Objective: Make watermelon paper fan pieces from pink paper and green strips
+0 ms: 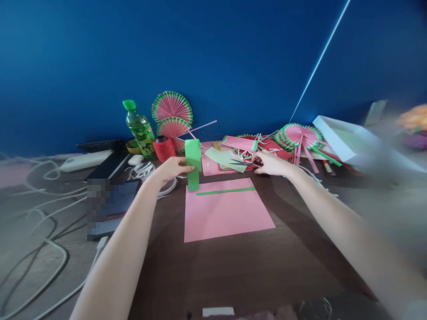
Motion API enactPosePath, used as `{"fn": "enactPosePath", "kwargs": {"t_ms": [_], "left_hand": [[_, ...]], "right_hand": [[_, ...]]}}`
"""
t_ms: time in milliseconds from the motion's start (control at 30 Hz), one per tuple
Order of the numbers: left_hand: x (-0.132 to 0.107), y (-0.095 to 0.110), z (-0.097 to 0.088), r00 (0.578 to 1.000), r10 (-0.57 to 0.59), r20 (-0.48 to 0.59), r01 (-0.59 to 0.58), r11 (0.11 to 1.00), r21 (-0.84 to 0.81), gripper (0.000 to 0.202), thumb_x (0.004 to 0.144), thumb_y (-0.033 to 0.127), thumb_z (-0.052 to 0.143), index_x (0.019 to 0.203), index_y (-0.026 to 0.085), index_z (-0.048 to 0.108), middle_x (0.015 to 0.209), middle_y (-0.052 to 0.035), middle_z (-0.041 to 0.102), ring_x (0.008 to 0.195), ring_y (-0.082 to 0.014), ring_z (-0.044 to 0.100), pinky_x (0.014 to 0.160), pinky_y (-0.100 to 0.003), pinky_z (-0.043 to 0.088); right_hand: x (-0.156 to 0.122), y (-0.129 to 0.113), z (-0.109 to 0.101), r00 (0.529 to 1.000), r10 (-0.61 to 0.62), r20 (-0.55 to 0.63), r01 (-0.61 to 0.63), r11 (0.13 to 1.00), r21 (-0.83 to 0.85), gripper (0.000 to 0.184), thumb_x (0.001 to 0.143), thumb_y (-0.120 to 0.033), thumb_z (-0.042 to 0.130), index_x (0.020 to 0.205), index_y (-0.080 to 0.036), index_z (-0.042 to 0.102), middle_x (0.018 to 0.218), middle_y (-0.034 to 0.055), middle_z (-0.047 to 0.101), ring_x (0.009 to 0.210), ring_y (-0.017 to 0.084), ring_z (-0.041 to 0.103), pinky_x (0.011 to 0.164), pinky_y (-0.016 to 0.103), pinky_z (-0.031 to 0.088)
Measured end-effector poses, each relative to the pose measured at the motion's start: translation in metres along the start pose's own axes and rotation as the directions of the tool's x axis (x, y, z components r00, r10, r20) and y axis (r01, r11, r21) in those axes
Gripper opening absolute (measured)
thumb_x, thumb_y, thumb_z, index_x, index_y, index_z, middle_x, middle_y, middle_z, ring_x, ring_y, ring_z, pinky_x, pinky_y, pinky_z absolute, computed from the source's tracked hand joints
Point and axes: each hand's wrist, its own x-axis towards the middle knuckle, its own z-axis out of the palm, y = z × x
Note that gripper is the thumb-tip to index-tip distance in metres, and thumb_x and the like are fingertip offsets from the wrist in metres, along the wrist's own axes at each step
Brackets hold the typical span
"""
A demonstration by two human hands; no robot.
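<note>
L hand pinches a green paper piece upright btwn thumb & fingers, over far L corner of a pink sheet on dark surface; thin green strip lies across sheet. R hand, fingers part-curled, at handle end of scissors; can't tell if gripped

The tabletop looked like smooth brown wood with a faint sheen. The sheet, the thin strip near its far edge and the broad strip by its far left corner were matt paper. Toward the tabletop's far edge, the scissors had dark metal blades, the fans were ridged, matt paper, and the bottle was glossy, see-through plastic.
</note>
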Motion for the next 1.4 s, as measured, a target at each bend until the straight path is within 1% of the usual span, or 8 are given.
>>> {"fn": "enactPosePath", "kwargs": {"t_ms": [133,333,433,600,700,967,1267,1400], "left_hand": [[-0.002,0.000,-0.003,0.999,-0.024,0.034,0.022,0.998,0.058,0.032,0.054,0.035,0.075,0.078,0.015,0.068,0.081,-0.0041,0.069,0.073,-0.0167,0.062,0.069,-0.029,0.048],[-0.003,-0.001,-0.005,0.998,-0.025,0.064,0.020,0.996,0.087,0.028,0.057,0.033,0.071,0.078,0.016,0.068,0.083,-0.0048,0.069,0.071,-0.0163,0.062,0.068,-0.029,0.048],[-0.003,-0.002,-0.006,0.998,-0.018,0.063,0.012,0.996,0.089,0.026,0.057,0.032,0.071,0.078,0.016,0.068,0.083,-0.0051,0.070,0.072,-0.0173,0.062,0.068,-0.029,0.048],[-0.002,-0.004,-0.006,0.998,-0.026,0.059,0.021,0.996,0.082,0.027,0.057,0.032,0.072,0.079,0.017,0.069,0.084,-0.0047,0.070,0.073,-0.0173,0.063,0.068,-0.028,0.048],[-0.002,-0.005,-0.007,0.998,-0.022,0.063,0.018,0.998,0.066,0.030,0.056,0.033,0.073,0.080,0.016,0.069,0.085,-0.0052,0.070,0.072,-0.0172,0.062,0.067,-0.028,0.049],[-0.002,-0.008,-0.008,0.997,-0.004,0.072,-0.001,0.997,0.071,0.030,0.055,0.035,0.072,0.079,0.017,0.069,0.081,-0.0038,0.069,0.070,-0.0157,0.061,0.065,-0.026,0.048],[-0.002,-0.008,-0.010,0.998,-0.020,0.057,0.017,0.999,0.044,0.028,0.056,0.038,0.072,0.075,0.018,0.067,0.079,-0.0031,0.069,0.073,-0.0170,0.062,0.068,-0.028,0.048],[-0.002,-0.005,-0.008,0.998,-0.022,0.058,0.022,1.000,0.002,0.031,0.055,0.039,0.073,0.076,0.017,0.067,0.082,-0.0044,0.069,0.075,-0.0183,0.063,0.068,-0.028,0.049]], "right_hand": [[-0.001,-0.001,-0.001,0.999,0.027,0.030,-0.026,0.999,-0.043,0.038,0.065,-0.024,0.064,0.102,-0.018,0.055,0.104,0.0099,0.052,0.101,0.027,0.051,0.085,0.037,0.043],[-0.002,-0.002,-0.001,0.999,0.031,0.037,-0.028,0.996,-0.089,0.042,0.066,-0.029,0.064,0.105,-0.019,0.055,0.105,0.0109,0.055,0.103,0.028,0.051,0.086,0.040,0.042],[-0.002,-0.001,-0.003,0.998,0.027,0.050,-0.022,0.995,-0.094,0.041,0.066,-0.027,0.062,0.106,-0.018,0.055,0.107,0.0114,0.057,0.103,0.028,0.052,0.086,0.040,0.042],[0.001,0.005,-0.003,0.995,0.028,0.091,-0.034,0.997,0.064,0.040,0.066,-0.014,0.057,0.106,-0.018,0.056,0.108,0.0093,0.060,0.101,0.022,0.057,0.084,0.030,0.045],[0.001,0.007,-0.001,0.997,0.032,0.077,-0.036,0.998,0.049,0.044,0.065,-0.008,0.054,0.108,-0.017,0.055,0.111,0.0104,0.059,0.102,0.022,0.056,0.084,0.029,0.044],[0.000,0.006,0.001,0.999,0.008,0.038,-0.006,0.997,-0.075,0.042,0.065,-0.007,0.053,0.106,-0.018,0.058,0.102,0.0082,0.060,0.089,0.019,0.057,0.072,0.025,0.044],[0.001,0.009,-0.006,1.000,0.011,-0.002,-0.011,0.997,-0.080,0.042,0.068,-0.011,0.053,0.108,-0.018,0.062,0.098,0.0075,0.063,0.085,0.019,0.059,0.073,0.025,0.044],[-0.002,0.007,-0.017,0.998,0.060,0.036,-0.060,0.998,0.007,0.043,0.068,-0.010,0.052,0.109,-0.020,0.063,0.098,0.0056,0.067,0.087,0.019,0.061,0.073,0.024,0.045]]}}
